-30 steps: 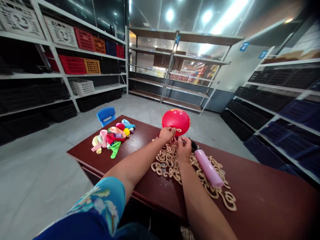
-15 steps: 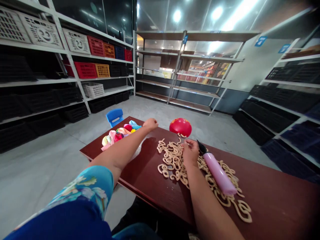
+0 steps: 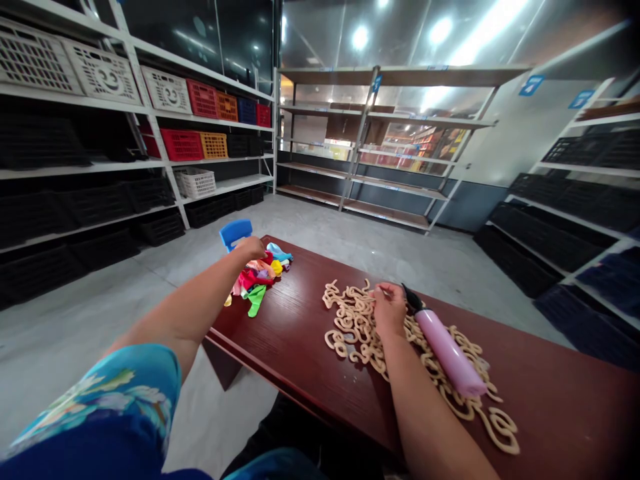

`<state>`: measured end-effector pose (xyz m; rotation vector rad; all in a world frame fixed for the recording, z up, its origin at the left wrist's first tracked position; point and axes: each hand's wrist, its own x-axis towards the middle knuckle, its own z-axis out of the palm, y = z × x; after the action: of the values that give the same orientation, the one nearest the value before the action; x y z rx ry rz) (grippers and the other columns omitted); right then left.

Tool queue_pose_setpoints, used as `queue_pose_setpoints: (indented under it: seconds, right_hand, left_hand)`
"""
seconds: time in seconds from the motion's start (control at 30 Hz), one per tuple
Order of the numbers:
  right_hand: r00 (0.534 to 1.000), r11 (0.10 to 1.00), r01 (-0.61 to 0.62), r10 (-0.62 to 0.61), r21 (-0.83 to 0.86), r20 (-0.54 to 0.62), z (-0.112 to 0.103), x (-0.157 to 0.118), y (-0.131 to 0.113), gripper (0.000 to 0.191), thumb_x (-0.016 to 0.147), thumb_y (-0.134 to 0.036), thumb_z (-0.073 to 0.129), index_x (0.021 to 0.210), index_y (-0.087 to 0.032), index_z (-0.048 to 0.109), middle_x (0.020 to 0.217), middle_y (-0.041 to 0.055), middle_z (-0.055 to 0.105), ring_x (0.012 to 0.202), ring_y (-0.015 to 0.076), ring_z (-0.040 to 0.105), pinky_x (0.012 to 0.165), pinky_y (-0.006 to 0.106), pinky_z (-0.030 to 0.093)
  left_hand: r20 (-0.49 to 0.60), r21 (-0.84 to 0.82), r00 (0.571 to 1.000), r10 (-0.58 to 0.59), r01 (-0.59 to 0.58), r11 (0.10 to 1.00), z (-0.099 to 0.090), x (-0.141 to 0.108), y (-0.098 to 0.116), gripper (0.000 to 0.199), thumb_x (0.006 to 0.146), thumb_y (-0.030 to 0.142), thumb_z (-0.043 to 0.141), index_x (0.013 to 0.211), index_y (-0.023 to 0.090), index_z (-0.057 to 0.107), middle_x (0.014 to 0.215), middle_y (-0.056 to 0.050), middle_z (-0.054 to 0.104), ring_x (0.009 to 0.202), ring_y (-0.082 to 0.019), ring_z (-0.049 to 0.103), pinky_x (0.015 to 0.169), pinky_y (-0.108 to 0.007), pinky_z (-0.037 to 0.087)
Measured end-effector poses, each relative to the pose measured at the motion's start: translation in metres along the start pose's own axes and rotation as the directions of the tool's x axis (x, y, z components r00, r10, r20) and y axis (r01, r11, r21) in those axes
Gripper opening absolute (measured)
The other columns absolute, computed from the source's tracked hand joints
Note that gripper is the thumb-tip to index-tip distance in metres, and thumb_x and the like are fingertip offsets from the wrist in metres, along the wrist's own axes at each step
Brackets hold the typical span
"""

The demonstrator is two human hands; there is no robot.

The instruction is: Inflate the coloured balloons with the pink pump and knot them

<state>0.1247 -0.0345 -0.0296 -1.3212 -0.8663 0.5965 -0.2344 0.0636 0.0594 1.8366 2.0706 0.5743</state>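
My left hand (image 3: pixel 251 249) hangs over the far-left pile of bright, limp balloons (image 3: pixel 257 275); its fingertips are hidden behind the hand. Coiled beige strips (image 3: pixel 353 321), thin and curly, lie heaped around my right hand (image 3: pixel 390 307). The fingers of that hand are drawn together in a pinch at the heap's far side, and what sits between them is too small to make out. Just right of it a pink hand pump (image 3: pixel 453 353) with a black nozzle rests slantwise on the strips.
The dark red table (image 3: pixel 295 320) runs across in front of me. Behind its left end stands a blue chair (image 3: pixel 235 232). Shelving with plastic crates (image 3: pixel 183 145) lines the left wall, a metal rack (image 3: pixel 355 160) stands at the back, and dark crates (image 3: pixel 525 220) fill the right side.
My left hand has moved left, from the far table edge to the balloon pile. The inflated red balloon beyond the far edge is out of sight. My right hand stays at the strips.
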Motion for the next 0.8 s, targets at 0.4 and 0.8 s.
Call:
queue_pose_setpoints:
  seconds: [0.4,0.8]
  right_hand:
    - [0.996,0.996,0.090,-0.090,0.010,0.019,0.000,0.000,-0.006,0.029,0.068,-0.037,0.060,0.089,-0.018,0.054,0.088,0.0052,0.062,0.068,0.0147,0.060,0.059,0.028,0.046]
    - [0.706,0.917,-0.260,-0.034,0.303,0.708,0.002,-0.037,-0.043,0.039,0.072,-0.043,0.061,0.102,-0.023,0.048,0.103,0.0051,0.063,0.078,0.0166,0.064,0.061,0.029,0.050]
  left_hand:
    - [-0.009,-0.423,0.993,0.122,-0.114,0.899,-0.048,-0.027,0.050,0.019,0.065,0.028,0.065,0.076,0.011,0.063,0.061,-0.004,0.061,0.058,-0.013,0.056,0.057,-0.023,0.043]
    - [0.242,-0.870,0.922,0.303,0.068,0.488,0.060,-0.088,0.144,0.015,0.069,0.021,0.066,0.070,0.012,0.054,0.060,-0.004,0.061,0.054,-0.013,0.058,0.051,-0.025,0.049]
